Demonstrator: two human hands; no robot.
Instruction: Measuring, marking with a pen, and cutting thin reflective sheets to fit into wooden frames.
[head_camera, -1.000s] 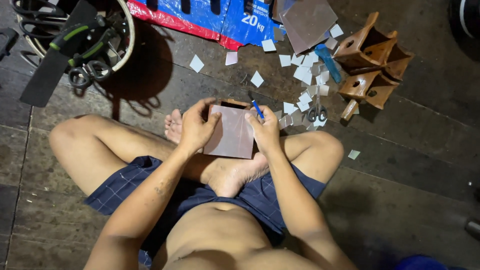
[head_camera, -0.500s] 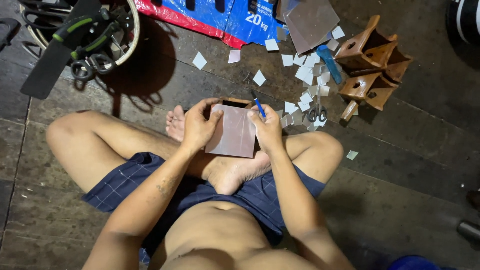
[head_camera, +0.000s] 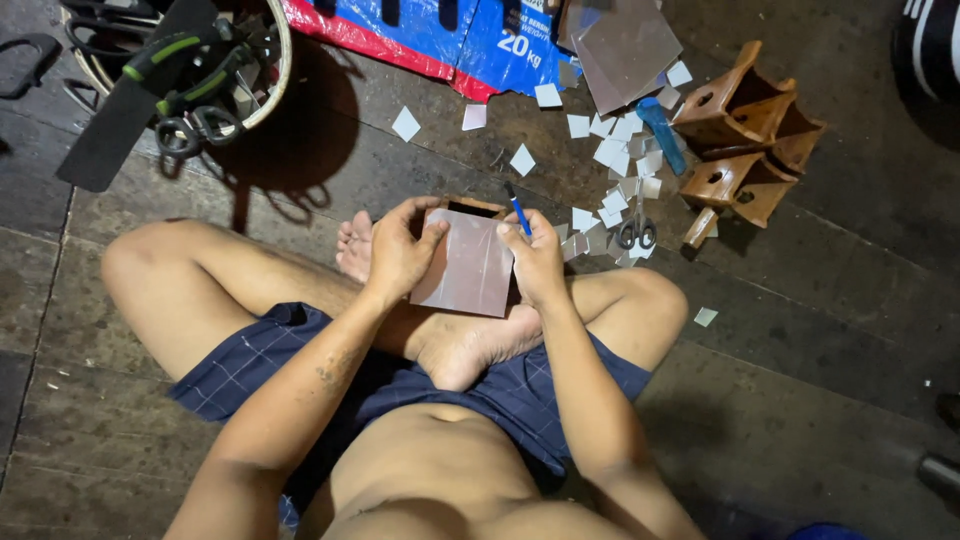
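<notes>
— While the person sits cross-legged, where is the square grey-pink glossy sheet (head_camera: 468, 264)?

— Over the crossed feet, left hand (head_camera: 398, 250) clamping its left edge, fingers curled tight.

— And the right hand (head_camera: 537, 258)?

— Pressing the sheet's right edge, pinching a slim blue pen (head_camera: 517, 209). Small pale square cut pieces (head_camera: 612, 160) lie scattered beyond.

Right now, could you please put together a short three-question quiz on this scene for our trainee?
1. True or false: the left hand grips the grey square sheet.
2. Which tool is in the right hand? A scissors, B blue pen, C brush.
3. Where do the scissors lie?

Key: 1 true. 2 B. 3 On the floor among the small cut squares, beside the wooden birdhouses.
</notes>
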